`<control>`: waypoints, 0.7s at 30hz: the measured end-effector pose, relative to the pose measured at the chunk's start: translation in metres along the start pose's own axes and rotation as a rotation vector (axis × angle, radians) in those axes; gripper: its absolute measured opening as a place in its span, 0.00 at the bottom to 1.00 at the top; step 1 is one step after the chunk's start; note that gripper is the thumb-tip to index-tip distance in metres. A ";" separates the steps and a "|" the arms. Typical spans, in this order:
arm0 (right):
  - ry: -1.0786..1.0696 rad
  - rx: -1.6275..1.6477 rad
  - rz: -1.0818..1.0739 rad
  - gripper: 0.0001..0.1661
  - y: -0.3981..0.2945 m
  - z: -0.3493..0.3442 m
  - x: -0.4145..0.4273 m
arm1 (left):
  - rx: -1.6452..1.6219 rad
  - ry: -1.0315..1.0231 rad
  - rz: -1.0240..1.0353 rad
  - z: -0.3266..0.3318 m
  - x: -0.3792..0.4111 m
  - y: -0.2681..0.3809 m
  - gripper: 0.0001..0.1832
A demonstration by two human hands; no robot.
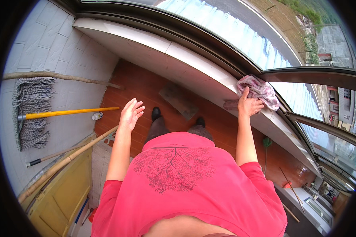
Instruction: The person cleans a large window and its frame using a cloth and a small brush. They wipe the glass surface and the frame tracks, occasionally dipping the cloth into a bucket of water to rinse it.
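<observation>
My right hand [250, 103] grips a crumpled pink-and-white cloth [259, 90] against the sill and lower frame of the window. Part of the cloth hangs over the sill's inner edge. Beneath it runs the white tiled window sill [195, 63], with the dark metal window frame [166, 32] along its outer side. Out to the left, my left hand [131, 114] hovers above the floor with its fingers apart and nothing in it. Beyond the window glass lies a pale corrugated roof [225, 29].
Against the left wall stand a grey string mop [34, 115] with a yellow handle [74, 112], a wooden stick [62, 77] and a bamboo pole [68, 160]. A small white bottle [97, 115] is near the wall. A yellow door [62, 189] is at lower left, and a flat board [179, 100] lies on the red-brown floor [130, 80].
</observation>
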State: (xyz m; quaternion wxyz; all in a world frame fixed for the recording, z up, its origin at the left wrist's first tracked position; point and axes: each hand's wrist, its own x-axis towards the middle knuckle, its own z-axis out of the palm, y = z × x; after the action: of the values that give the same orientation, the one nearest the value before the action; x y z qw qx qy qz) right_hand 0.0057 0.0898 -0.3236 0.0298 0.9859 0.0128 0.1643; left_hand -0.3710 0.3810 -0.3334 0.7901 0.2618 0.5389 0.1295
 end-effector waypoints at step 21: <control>-1.664 2.003 -0.063 0.25 -0.382 -0.169 -0.104 | -0.148 0.064 0.104 -0.122 -0.024 0.061 0.20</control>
State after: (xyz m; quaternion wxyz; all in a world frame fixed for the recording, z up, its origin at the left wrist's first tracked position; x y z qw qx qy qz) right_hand -0.1529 0.4761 -0.2218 -0.7114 0.3845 0.1299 -0.5737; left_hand -0.4879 0.4536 -0.3152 0.7819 0.2262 0.5385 0.2179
